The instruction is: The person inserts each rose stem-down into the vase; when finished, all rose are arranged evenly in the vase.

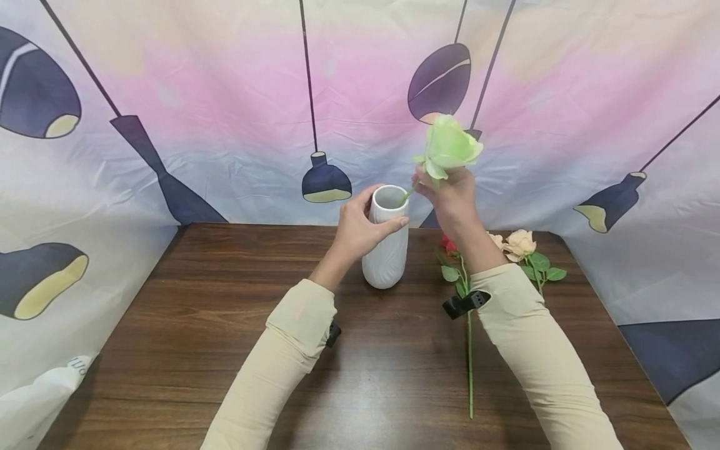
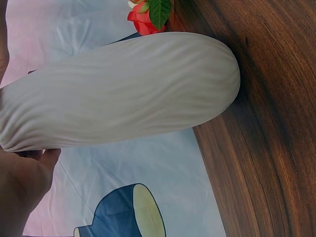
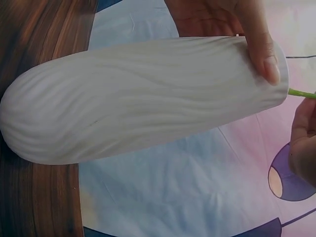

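A tall white vase with wavy ridges stands upright on the table. My left hand grips it near the top, thumb across the front just below the rim, fingers round the far side. Above and right of the vase, my right hand pinches the stem of a pale green rose. The lower stem passes into the vase's mouth, and its end is hidden inside. In the right wrist view the green stem runs from the rim to the right fingertips.
Beside the right forearm lie a red rose, its long stem pointing toward the front edge, and a peach rose with green leaves. The brown wooden table backs onto a printed cloth. White plastic shows at the lower left.
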A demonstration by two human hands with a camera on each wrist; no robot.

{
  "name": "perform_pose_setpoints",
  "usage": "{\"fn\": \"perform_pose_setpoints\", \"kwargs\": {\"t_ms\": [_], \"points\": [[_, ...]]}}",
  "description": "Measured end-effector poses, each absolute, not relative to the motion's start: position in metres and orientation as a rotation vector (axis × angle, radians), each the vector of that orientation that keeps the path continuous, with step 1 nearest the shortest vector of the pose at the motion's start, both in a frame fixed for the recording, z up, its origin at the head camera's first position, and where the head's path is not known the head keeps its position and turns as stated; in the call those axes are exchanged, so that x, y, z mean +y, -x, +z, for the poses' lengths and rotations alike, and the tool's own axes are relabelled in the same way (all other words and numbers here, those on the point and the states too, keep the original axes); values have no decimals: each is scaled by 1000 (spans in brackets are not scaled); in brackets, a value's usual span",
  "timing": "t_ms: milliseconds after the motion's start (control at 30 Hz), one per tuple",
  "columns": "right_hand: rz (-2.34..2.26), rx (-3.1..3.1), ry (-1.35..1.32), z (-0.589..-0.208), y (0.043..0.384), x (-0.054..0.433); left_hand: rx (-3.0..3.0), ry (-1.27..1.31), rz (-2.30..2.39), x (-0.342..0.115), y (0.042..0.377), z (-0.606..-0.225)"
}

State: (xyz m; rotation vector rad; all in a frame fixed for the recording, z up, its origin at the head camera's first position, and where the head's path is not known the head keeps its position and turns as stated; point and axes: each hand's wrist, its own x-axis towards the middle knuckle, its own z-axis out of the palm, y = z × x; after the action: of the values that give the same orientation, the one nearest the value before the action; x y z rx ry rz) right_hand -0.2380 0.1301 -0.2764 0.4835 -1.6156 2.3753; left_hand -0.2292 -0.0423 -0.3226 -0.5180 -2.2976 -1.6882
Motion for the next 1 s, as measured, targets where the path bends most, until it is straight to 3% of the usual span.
{"fn": "perform_pose_setpoints", "kwargs": {"t_ms": [400,733,1000], "points": [[1889,-2002,-431,-287,241,133,-2274,543,-1678,-43,230,-323],[1858,-2082,-351,-289,240,136,-2268,544,-1674,-43,230,-324],[1788,-2173,-463,-296,241,137,-2265,552,-1685,-44,230,-324]]}}
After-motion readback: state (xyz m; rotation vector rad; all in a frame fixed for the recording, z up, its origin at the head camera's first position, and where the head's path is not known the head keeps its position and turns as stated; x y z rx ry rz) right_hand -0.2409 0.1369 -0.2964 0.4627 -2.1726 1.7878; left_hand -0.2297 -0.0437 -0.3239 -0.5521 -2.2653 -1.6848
